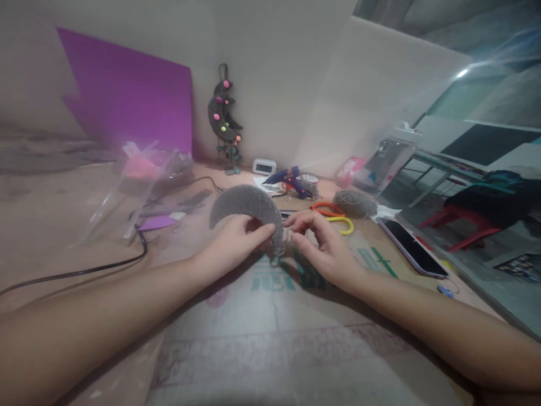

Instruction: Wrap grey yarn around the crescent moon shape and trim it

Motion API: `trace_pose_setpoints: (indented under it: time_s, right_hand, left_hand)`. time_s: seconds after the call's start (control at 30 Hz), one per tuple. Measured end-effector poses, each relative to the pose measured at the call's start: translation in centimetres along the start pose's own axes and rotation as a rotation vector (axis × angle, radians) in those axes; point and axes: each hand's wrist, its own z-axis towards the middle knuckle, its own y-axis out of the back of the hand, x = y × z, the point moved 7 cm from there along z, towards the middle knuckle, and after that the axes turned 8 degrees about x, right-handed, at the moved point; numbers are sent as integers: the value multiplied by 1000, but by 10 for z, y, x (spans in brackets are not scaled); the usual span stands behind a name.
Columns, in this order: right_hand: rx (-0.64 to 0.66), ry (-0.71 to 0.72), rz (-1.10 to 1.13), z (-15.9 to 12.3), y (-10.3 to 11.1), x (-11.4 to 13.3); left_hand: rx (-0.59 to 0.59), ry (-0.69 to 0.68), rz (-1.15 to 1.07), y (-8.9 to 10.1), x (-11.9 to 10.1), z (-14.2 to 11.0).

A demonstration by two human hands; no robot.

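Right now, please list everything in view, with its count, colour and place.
Crescent: one, grey, centre
Printed sheet: one, brownish, front centre
Table: one, pinkish, under the sheet
Hanging ornament: one, dark grey, back centre
Panel: one, purple, back left
Clock: one, white, right of ornament
Glue gun: one, blue, right of clock
Looped handles: two, orange and yellow, right of centre
Yarn ball: one, grey, right of handles
Phone: one, dark screen, right
Cable: at least one, black, left
Cut-out: one, purple, left
Packaging: count unclear, clear and pink, left
Stool: one, red, far right
Other items: too small or blurred
Left hand: one, bare, holding crescent
Right hand: one, bare, beside crescent
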Motion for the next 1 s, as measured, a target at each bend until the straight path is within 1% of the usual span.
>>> trace_pose_setpoints:
  time_s: [0.07, 0.13, 0.27, 0.33, 0.4, 0.5, 0.63, 0.73, 0.87, 1.0]
  right_hand:
    - [52, -62, 33, 1, -4, -7]
    - [121, -88, 43, 1, -9, -10]
    - [251, -64, 47, -3, -18, -10]
    - [284, -49, 72, -5, -22, -10]
    - [285, -37, 103, -5, -24, -9]
    - [242, -16, 86, -3, -21, -7]
    - [173, 20, -69, 2, -14, -3]
    - [144, 76, -141, 4, -11, 0]
    - [152, 138, -179, 4, -11, 1]
    - [167, 150, -182, 4, -13, 2]
  left_hand:
    - [-11, 0, -6, 1, 0, 0]
    - [-33, 4, -6, 3, 1, -1]
    - [-63, 7, 2, 5, 3, 0]
    - [-58, 7, -18, 4, 5, 1]
    - [-53, 9, -35, 3, 6, 2]
    - [-51, 11, -38, 3, 7, 2]
    - [-51, 18, -37, 3, 8, 2]
    - [-44, 32, -32, 2, 11, 2]
    - [-41, 28, -46, 2, 13, 3]
    - [-43, 19, -108, 1, 14, 3]
